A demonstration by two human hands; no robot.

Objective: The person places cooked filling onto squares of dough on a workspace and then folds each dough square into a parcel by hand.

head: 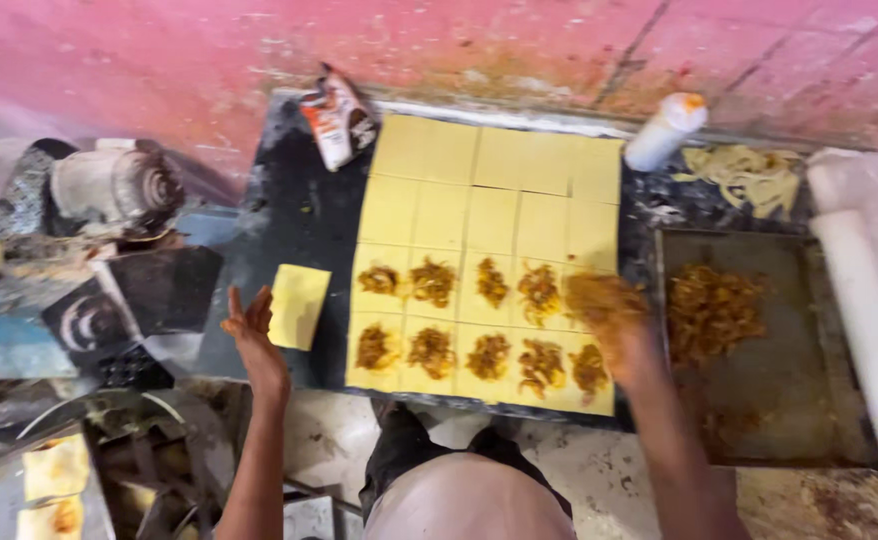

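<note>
On the dark desk (289, 200), the dough grid (489, 200) lies flat for filling: the right hand (609, 315), blurred, clutches brown filling over its right edge, while the left hand (251, 335) hovers unclenched beside a loose square (297, 305) left of it.

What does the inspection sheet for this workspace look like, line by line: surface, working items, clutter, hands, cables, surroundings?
Surface: dark worktop, floury and smeared.
Working items: grid of yellow dough squares; the two near rows carry brown filling, the far rows are bare. One loose dough square lies left of the grid. Metal tray at right holds more filling.
Clutter: crumpled packet, white bottle, dough scraps, white roll.
Hands: left hand open, beside the loose square; right hand blurred over the grid's right edge, filling on it, grip unclear.
Cables: nothing seen.
Surroundings: pink stained wall, machine parts at left, stone floor.
</note>
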